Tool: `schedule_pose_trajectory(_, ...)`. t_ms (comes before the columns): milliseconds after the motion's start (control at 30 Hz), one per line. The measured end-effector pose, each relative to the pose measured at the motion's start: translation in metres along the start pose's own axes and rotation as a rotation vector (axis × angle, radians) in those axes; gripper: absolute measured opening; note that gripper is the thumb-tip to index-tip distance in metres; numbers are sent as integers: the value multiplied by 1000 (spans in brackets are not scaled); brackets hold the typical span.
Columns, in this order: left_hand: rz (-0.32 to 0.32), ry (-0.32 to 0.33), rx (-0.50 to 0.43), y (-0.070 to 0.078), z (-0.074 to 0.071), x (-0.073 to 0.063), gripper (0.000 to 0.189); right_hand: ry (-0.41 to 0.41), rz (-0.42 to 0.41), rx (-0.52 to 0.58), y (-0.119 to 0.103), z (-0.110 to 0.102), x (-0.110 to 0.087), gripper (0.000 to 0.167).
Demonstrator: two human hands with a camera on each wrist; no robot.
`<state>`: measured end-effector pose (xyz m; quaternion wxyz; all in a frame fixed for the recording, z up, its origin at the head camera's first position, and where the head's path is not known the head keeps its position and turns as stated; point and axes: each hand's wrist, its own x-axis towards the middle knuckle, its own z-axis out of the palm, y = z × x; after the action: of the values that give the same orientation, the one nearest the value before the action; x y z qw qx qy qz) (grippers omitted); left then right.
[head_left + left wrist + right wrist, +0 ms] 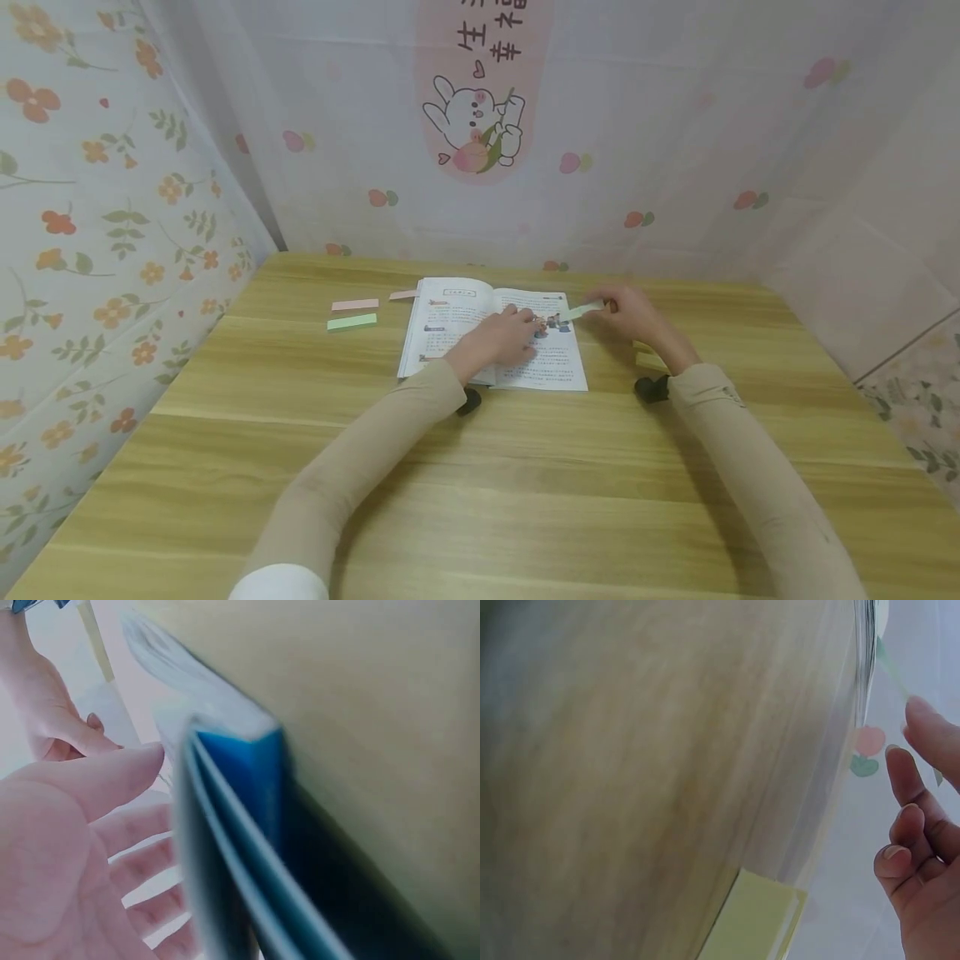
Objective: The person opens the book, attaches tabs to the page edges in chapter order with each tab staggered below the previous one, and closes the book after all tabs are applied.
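An open book (450, 333) with printed text and small coloured pictures lies on the wooden table. My left hand (507, 337) rests across its right page near the spine, fingers spread; the left wrist view shows the palm side of this hand (67, 847) beside the book's edge. At the right page's outer edge, my right hand (626, 312) pinches a thin green sticky strip (583, 310) between thumb and fingers. One end of the strip overlaps the page. In the right wrist view the right hand's other fingers (901, 859) are curled.
Left of the book lie a pink sticky-note pad (356, 305) and a green sticky-note pad (352, 322). A pink strip (402, 294) sticks out from the book's left edge. A yellow sticky-note pad (754, 919) lies near the right wrist. Printed cloth (337, 125) hangs behind the table.
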<state>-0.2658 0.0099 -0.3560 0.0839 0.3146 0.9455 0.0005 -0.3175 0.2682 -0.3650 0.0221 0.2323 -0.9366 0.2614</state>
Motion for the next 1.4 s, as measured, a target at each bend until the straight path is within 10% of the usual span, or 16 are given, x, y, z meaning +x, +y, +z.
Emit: schedule_pose_trajectory(1400,-1,-18,-25,20,-3,23,56,-83,6,-18,1,-2,-2,20)
